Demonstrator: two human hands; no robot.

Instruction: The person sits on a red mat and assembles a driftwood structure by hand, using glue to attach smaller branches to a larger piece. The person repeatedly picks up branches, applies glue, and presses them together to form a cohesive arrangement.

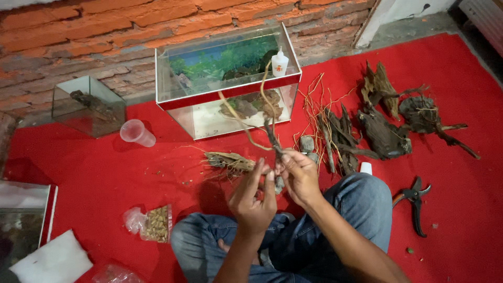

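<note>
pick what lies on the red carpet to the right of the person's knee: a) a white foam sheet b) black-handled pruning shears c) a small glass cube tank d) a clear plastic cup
b: the black-handled pruning shears lie on the red carpet right of the denim-clad knee; the cup, foam and cube tank are all on the left side.

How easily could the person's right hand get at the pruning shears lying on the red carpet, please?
Probably yes. The pruning shears lie in the open on the red carpet, just beyond the right knee, with nothing over them. But the right hand grips a branching root with the left hand.
</note>
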